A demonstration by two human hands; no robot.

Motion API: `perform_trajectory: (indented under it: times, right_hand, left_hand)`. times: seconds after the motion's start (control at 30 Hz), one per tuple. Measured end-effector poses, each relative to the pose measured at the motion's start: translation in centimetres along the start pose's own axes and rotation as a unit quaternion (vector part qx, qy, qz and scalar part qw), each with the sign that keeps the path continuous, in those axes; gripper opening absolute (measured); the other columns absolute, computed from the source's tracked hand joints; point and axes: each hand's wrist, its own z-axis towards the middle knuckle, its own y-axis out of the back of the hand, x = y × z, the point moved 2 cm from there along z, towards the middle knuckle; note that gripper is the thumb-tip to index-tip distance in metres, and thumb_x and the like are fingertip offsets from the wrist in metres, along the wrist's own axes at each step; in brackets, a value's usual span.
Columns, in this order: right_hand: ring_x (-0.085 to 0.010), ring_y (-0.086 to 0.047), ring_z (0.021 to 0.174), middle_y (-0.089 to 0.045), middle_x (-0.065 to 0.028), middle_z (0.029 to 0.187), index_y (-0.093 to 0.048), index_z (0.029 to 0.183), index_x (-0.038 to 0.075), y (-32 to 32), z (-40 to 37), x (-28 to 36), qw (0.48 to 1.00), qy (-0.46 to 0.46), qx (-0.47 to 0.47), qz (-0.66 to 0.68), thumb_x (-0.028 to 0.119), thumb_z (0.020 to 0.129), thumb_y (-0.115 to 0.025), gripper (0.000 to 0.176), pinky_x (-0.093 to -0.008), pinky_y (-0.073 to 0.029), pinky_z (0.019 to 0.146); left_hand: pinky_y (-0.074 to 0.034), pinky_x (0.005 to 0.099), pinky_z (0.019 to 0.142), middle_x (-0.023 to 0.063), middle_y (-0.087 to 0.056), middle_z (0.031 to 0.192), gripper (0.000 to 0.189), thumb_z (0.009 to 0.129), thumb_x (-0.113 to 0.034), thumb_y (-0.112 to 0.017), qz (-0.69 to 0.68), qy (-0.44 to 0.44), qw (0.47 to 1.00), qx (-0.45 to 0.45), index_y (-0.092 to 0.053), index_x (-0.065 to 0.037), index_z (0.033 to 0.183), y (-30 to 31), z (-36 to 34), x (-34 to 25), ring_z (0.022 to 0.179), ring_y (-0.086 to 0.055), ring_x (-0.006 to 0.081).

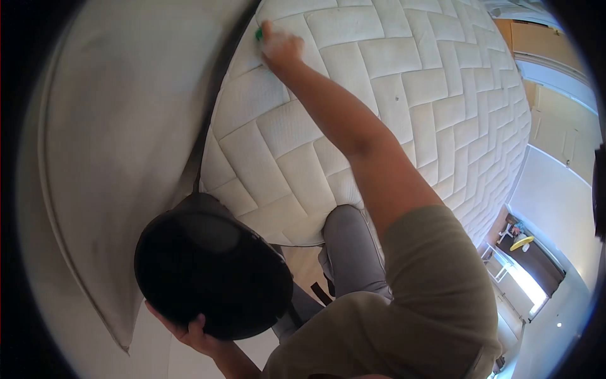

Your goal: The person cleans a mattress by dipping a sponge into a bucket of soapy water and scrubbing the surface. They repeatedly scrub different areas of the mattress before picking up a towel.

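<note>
A white quilted mattress (353,82) spreads in front of me. At its upper left part, my right hand (282,47) is closed around a small green object (259,34), largely hidden by the hand and motion blur, at the mattress surface. At the lower left, my left hand (196,335) grips the lower rim of a large round black basin-like object (208,271), held beside my knee. What is inside the black object cannot be made out.
A pale upholstered panel (126,126) stands left of the mattress, with a dark gap between them. My knee (350,246) touches the mattress's near edge. At the right are wooden cabinets (546,44) and a dark table (536,268) with a yellow item (521,242).
</note>
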Motion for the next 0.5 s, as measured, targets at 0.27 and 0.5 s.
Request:
perform_trajectory:
  times: [0.27,0.5]
  right_hand:
    - [-0.0327,-0.060,0.087,-0.058,-0.0215,0.104,-0.039,0.129,0.011,1.1,-25.0,-4.0,0.986,0.015,0.156,0.060,0.023,0.083,-0.050,0.049,-0.0433,-0.049,0.065]
    - [-0.0235,-0.061,0.082,-0.061,-0.0110,0.087,-0.038,0.117,0.011,3.2,2.3,-4.2,0.997,-0.019,0.076,0.022,0.021,0.089,-0.039,0.030,-0.0441,-0.042,0.069]
  left_hand:
    - [-0.027,0.0388,0.105,0.0171,-0.038,0.135,0.085,0.052,-0.008,-0.047,0.006,0.019,1.000,-0.006,-0.032,0.001,0.135,-1.5,-0.5,-1.5,0.123,-0.038,0.0295]
    - [-0.027,0.0396,0.105,0.0173,-0.039,0.135,0.085,0.051,-0.009,-0.047,0.049,-0.017,0.999,-0.010,-0.034,0.000,0.135,-3.3,-1.2,-1.4,0.123,-0.038,0.0310]
